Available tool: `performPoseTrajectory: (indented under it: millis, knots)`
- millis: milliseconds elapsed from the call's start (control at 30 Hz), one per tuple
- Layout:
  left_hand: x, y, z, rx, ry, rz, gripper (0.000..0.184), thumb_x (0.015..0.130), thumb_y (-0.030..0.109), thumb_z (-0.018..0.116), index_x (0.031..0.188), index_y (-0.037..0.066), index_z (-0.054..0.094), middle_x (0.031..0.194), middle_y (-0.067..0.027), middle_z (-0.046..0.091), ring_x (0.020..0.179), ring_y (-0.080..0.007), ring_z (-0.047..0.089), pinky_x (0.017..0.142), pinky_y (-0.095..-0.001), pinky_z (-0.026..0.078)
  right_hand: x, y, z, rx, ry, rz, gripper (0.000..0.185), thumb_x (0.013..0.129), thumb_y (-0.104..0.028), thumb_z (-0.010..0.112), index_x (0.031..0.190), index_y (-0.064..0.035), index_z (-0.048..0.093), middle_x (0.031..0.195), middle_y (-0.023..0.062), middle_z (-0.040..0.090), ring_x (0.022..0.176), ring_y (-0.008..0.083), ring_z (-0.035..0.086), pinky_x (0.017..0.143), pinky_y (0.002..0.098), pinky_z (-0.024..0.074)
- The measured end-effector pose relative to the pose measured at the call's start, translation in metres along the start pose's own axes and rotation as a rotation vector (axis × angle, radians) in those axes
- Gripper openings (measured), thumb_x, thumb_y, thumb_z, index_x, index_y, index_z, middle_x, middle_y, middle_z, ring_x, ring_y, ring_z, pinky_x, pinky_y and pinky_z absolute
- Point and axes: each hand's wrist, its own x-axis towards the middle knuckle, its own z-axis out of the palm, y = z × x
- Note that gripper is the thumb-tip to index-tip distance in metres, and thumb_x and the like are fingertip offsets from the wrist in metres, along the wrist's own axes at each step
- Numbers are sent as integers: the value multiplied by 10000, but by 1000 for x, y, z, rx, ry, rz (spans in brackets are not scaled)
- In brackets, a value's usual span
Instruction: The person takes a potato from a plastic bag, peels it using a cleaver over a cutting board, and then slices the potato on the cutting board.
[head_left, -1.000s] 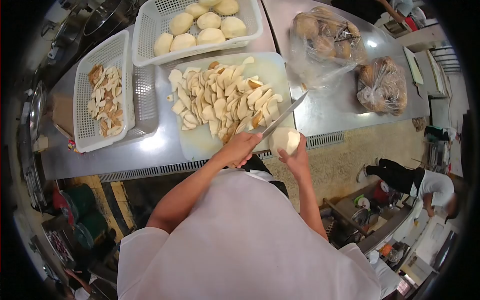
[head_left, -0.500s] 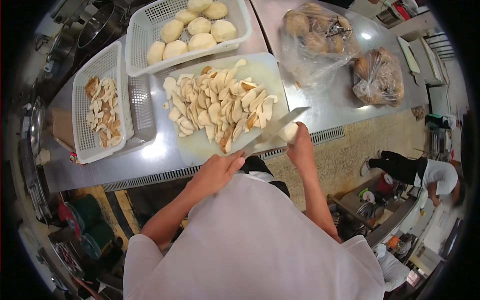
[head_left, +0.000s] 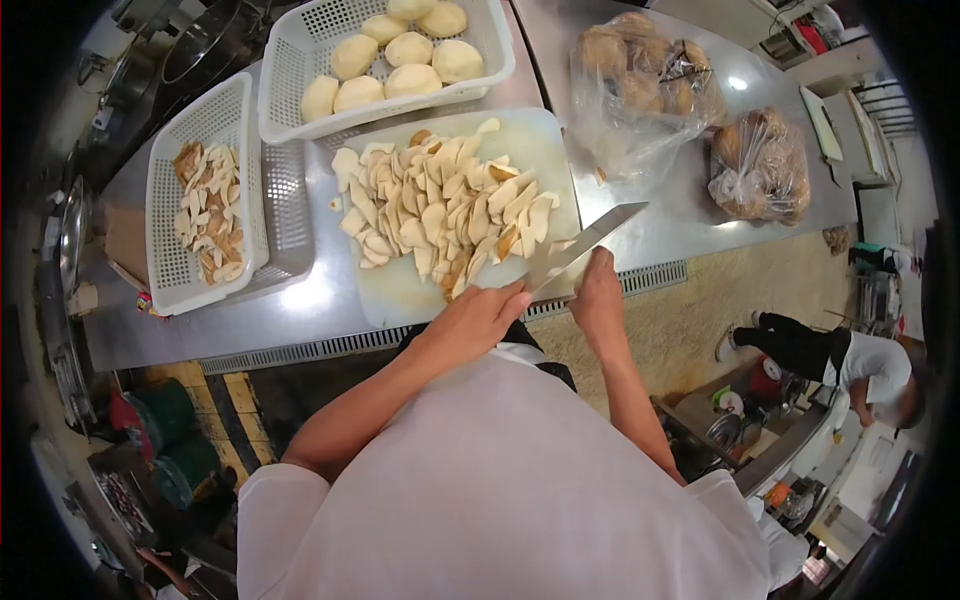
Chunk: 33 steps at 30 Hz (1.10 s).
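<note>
My left hand (head_left: 475, 318) is closed round the handle of a broad knife (head_left: 600, 228), whose blade points up and right. Beyond the board's lower right edge, my right hand (head_left: 598, 298) grips a pale peeled vegetable (head_left: 568, 272), partly hidden behind the blade. A large heap of pale slices (head_left: 430, 205), some with brown skin, lies on the white cutting board (head_left: 390, 300). Whole peeled vegetables (head_left: 410, 80) sit in a white basket (head_left: 385, 118) above the board. Left of it, another white basket (head_left: 255, 190) holds peelings and slices (head_left: 212, 205).
Two clear bags of brown unpeeled vegetables, one larger (head_left: 640, 80) and one smaller (head_left: 760, 165), rest on the metal table (head_left: 640, 235). A co-worker (head_left: 860, 365) bends over at the right. Dark pans (head_left: 215, 45) stand at the upper left.
The knife and both hands have shifted while working at the vegetable. It showed whole and round a second ago; now the blade covers much of it. The view has swayed slightly.
</note>
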Motion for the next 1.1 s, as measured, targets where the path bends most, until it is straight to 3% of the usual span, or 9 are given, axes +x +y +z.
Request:
performPoseTrajectory:
  millis: [233,300,467,600,667,733,833,900,1100]
  knots:
    - [-29,-1,-11,-88,-57,-193,452,1117,371,398,1030,-27,592,670,-216,587,634,-407,612,633,-483,501,-1,-2,0,-24,-22,8,495,752,166,587,1223,67,474,1146,274,546,964,498,592,792,543,498]
    - [-2,-21,-2,-343,-170,-354,546,1106,474,404,911,11,616,569,-40,503,410,-121,491,392,-321,396,1,-3,-3,-36,-39,-5,517,749,162,593,1241,52,476,1190,269,538,1000,499,586,798,534,506]
    - [32,-51,18,-501,-104,-448,517,1096,486,416,922,30,587,574,-44,516,384,-125,475,351,-321,391,2,9,-10,-32,-87,-20,562,756,146,667,1270,-12,503,1312,198,521,1102,416,608,835,480,534]
    - [28,-52,23,-513,-100,-433,538,1095,500,422,907,25,586,574,-29,504,388,-112,478,336,-309,384,1,15,-14,926,-94,305,335,952,-162,661,1255,-58,565,1220,90,594,1110,246,607,909,390,530]
    - [29,-51,22,-444,-134,-414,517,1098,475,425,947,12,597,597,-69,539,430,-170,533,394,-353,433,2,14,-1,1185,-76,538,297,1033,-270,569,1251,-67,581,1189,66,608,1082,205,600,911,371,527]
    - [25,-47,19,-369,-167,-395,498,1101,450,429,986,0,608,621,-109,573,472,-228,588,452,-396,482,4,29,39,905,192,594,414,1084,-403,386,1252,-89,597,1114,65,638,1044,203,615,936,394,515]
    - [-3,-34,10,-137,-45,-120,481,1100,436,434,1091,-2,632,582,-134,543,450,-224,554,508,-407,484,7,28,57,786,414,580,419,1073,-349,429,1160,7,633,1060,187,671,996,306,638,878,422,484]
    - [-30,-20,-5,13,57,68,440,1097,396,440,1268,27,608,644,-215,589,561,-374,604,655,-484,502,3,17,54,676,476,548,431,1077,-351,422,1136,20,634,1041,206,671,983,349,635,878,442,479]
    - [-71,41,-56,265,-261,-254,421,1087,375,454,1300,31,568,820,-271,667,799,-474,649,752,-548,500,-9,21,67,363,547,346,428,1076,-322,418,1127,49,627,1031,254,680,984,454,631,869,468,478]
